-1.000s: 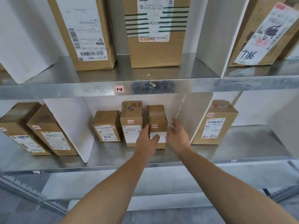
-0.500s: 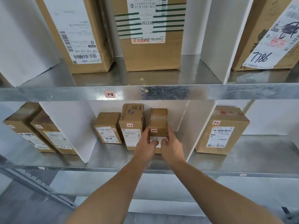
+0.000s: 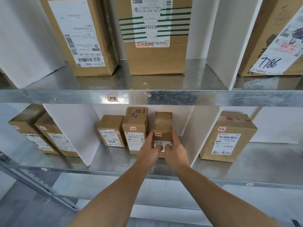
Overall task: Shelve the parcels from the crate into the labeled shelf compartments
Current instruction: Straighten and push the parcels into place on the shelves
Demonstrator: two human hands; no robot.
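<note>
A small brown parcel (image 3: 162, 126) tagged 2-2 stands upright in the middle compartment of the lower metal shelf (image 3: 114, 161). My left hand (image 3: 150, 147) grips its left side and my right hand (image 3: 174, 149) grips its right side, thumbs on its white front label. Two other 2-2 parcels stand just left of it: a taller one (image 3: 135, 128) touching it and a shorter one (image 3: 111, 131). The crate is out of view.
White divider boards (image 3: 72, 128) (image 3: 205, 128) wall the compartment. A 2-3 parcel (image 3: 227, 136) stands to the right, two parcels (image 3: 41, 136) to the left. Large boxes (image 3: 155, 38) fill the upper shelf, labeled 1-2 (image 3: 112, 97) on its edge.
Both hands have closed in on the small parcel from its sides and hold it deeper in the compartment, close against the taller parcel. The camera has moved nearer the shelf.
</note>
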